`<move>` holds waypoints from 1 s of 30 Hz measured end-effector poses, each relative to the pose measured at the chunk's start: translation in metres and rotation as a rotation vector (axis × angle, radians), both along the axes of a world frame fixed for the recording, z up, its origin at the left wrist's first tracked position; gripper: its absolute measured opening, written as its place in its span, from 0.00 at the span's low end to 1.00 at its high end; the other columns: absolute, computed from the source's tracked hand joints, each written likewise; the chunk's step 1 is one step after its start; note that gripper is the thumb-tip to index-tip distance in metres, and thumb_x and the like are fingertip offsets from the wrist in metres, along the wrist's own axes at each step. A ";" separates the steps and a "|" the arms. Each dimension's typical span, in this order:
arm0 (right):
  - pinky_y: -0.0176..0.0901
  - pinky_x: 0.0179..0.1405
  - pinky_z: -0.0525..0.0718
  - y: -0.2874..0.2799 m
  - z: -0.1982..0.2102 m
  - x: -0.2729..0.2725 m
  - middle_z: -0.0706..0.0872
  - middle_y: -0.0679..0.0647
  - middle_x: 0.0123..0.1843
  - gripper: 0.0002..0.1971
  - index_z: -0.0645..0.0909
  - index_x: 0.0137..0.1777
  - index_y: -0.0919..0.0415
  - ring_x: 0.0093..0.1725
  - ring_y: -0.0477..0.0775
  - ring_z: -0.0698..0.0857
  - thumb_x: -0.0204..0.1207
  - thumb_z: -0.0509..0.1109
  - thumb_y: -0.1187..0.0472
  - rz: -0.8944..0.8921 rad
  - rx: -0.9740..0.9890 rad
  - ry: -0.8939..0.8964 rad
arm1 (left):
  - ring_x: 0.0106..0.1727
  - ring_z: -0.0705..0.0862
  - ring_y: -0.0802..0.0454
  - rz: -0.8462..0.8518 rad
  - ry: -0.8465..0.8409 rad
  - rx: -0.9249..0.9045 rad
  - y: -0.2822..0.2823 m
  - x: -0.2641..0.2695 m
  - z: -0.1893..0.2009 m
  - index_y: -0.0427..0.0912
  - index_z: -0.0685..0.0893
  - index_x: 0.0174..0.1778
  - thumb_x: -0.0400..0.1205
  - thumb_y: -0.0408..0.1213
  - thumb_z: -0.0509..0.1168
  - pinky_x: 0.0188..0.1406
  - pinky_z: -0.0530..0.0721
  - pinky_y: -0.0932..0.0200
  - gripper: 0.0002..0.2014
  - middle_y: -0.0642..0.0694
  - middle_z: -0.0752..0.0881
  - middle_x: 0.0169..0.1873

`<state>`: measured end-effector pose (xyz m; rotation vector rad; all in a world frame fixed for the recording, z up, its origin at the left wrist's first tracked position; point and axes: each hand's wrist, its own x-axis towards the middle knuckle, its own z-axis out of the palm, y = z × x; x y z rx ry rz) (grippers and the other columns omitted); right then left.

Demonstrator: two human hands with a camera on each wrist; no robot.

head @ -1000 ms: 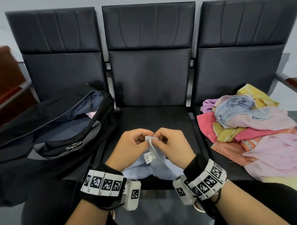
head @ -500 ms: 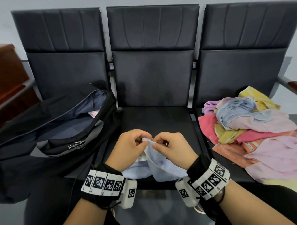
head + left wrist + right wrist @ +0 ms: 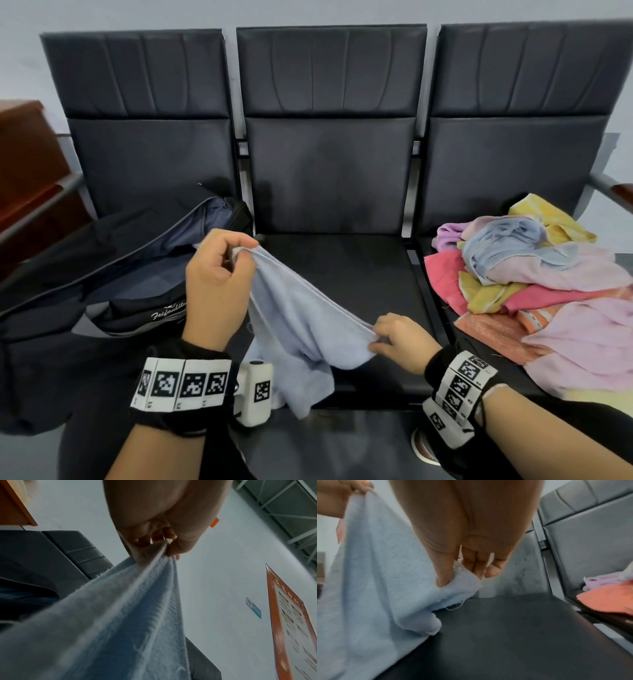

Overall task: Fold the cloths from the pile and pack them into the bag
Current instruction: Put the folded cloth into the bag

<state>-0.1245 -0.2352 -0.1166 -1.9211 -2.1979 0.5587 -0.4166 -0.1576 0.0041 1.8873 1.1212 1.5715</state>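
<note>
Both hands pinch a fuzzy pale-blue cloth (image 3: 301, 318) over the middle seat (image 3: 359, 274): right hand (image 3: 399, 339) low, left hand (image 3: 215, 284) raised. Beyond: gaping black bag (image 3: 102, 274) left, rumpled terry pile (image 3: 534, 274) right.

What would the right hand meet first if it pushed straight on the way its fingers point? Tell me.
Probably the black seat of the middle chair. The right hand, pinching the light blue cloth, points forward and down in the right wrist view, with bare cushion just beyond its fingers. Depth is unclear.
</note>
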 end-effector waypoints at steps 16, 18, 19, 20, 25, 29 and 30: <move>0.30 0.42 0.80 0.022 0.134 0.057 0.90 0.45 0.36 0.08 0.89 0.33 0.50 0.40 0.44 0.85 0.69 0.82 0.62 -0.400 0.679 0.478 | 0.32 0.79 0.66 0.225 -0.027 0.016 0.051 -0.044 0.031 0.52 0.86 0.51 0.78 0.34 0.60 0.34 0.75 0.74 0.12 0.56 0.85 0.38; 0.30 0.41 0.81 0.022 0.146 0.055 0.89 0.46 0.36 0.10 0.88 0.34 0.49 0.38 0.44 0.86 0.69 0.81 0.65 -0.411 0.717 0.627 | 0.35 0.80 0.63 0.241 -0.009 0.026 0.054 -0.044 0.036 0.52 0.86 0.50 0.78 0.35 0.60 0.38 0.77 0.70 0.12 0.53 0.86 0.39; 0.29 0.41 0.81 0.021 0.150 0.054 0.90 0.45 0.37 0.10 0.89 0.35 0.49 0.39 0.42 0.86 0.71 0.80 0.66 -0.393 0.726 0.653 | 0.36 0.81 0.62 0.241 -0.012 0.029 0.055 -0.044 0.037 0.51 0.86 0.50 0.78 0.36 0.60 0.39 0.77 0.68 0.11 0.52 0.87 0.40; 0.27 0.41 0.81 0.019 0.154 0.053 0.90 0.44 0.38 0.10 0.89 0.36 0.49 0.40 0.40 0.86 0.72 0.78 0.66 -0.371 0.728 0.664 | 0.37 0.81 0.61 0.239 -0.020 0.029 0.055 -0.044 0.038 0.50 0.86 0.49 0.78 0.36 0.60 0.39 0.78 0.67 0.11 0.52 0.87 0.41; 0.24 0.41 0.80 0.010 0.159 0.051 0.91 0.43 0.41 0.11 0.89 0.41 0.48 0.42 0.38 0.87 0.75 0.76 0.68 -0.336 0.728 0.652 | 0.36 0.81 0.61 0.239 -0.027 0.007 0.055 -0.045 0.039 0.49 0.87 0.49 0.77 0.34 0.60 0.37 0.77 0.69 0.12 0.50 0.87 0.41; 0.36 0.38 0.84 0.001 0.165 0.050 0.91 0.43 0.38 0.10 0.90 0.42 0.49 0.37 0.42 0.87 0.74 0.77 0.67 -0.399 0.781 0.725 | 0.31 0.79 0.63 0.238 -0.066 -0.003 0.047 -0.042 0.044 0.48 0.87 0.48 0.77 0.32 0.60 0.31 0.75 0.75 0.12 0.52 0.86 0.38; 0.39 0.36 0.85 -0.002 0.169 0.050 0.91 0.44 0.38 0.10 0.89 0.43 0.49 0.35 0.44 0.86 0.74 0.77 0.67 -0.407 0.802 0.743 | 0.31 0.80 0.65 0.239 -0.083 0.007 0.044 -0.042 0.047 0.47 0.87 0.47 0.76 0.32 0.60 0.31 0.75 0.76 0.12 0.54 0.86 0.37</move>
